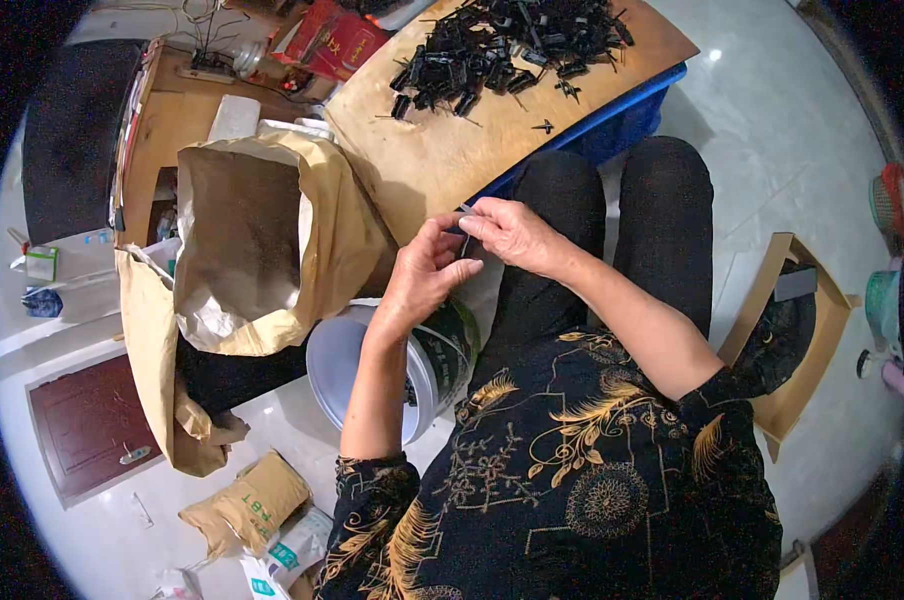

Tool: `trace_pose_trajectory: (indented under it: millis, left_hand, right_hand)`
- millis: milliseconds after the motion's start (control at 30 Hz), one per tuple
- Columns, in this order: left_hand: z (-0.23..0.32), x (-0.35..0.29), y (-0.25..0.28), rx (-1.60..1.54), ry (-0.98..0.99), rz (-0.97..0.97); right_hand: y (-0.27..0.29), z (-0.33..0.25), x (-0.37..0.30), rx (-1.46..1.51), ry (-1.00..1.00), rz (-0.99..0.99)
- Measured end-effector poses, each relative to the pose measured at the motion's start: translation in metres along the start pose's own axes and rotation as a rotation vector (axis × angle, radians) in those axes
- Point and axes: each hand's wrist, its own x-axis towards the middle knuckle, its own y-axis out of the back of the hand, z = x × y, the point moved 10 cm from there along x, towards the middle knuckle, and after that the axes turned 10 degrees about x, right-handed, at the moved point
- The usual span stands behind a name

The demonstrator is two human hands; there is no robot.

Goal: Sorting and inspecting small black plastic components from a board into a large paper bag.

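- In the middle of the frame, the left hand and the right hand come together at the fingertips, just above the near corner of the table.
- Between those fingertips, a small greyish piece shows; the right thumb and forefinger pinch it. It is too small to tell its kind.
- The left hand has its fingers curled and its forefinger near the piece, the thumb standing apart; whether it grips too, I cannot tell.
- At the upper centre, a heap of black parts, some with thin pins, lies on the wooden table; two small parts rest apart from the heap, near the right edge.
- Under that edge shows a blue bin.
- Left of the hands, a large tan paper sack stands open, its mouth folded outward.
- Below centre, a bucket with a pale inside sits partly behind the left forearm.
- At the right of the frame, an open cardboard box with dark contents lies on the floor.
- At the lower left, a tan package lies beside white ones.
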Motion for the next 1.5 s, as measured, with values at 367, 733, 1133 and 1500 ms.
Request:
trace_pose_trajectory:
  millis: [367,733,1133,1500]
  left_hand:
    - [-0.016,0.003,-0.01,-0.223,0.092,-0.053]
    - [-0.034,0.013,0.006,-0.418,0.101,0.022]
    - [-0.04,0.024,0.013,-0.167,0.133,0.044]
    - [-0.011,0.022,0.026,0.463,-0.119,0.439]
  right_hand:
    - [-0.019,0.013,-0.009,0.357,-0.352,-0.06]
    - [-0.019,-0.002,-0.005,0.151,-0.092,-0.105]
    - [-0.021,0.002,0.001,-0.143,-0.091,-0.047]
    - [-0.013,0.0,0.009,-0.223,0.049,0.088]
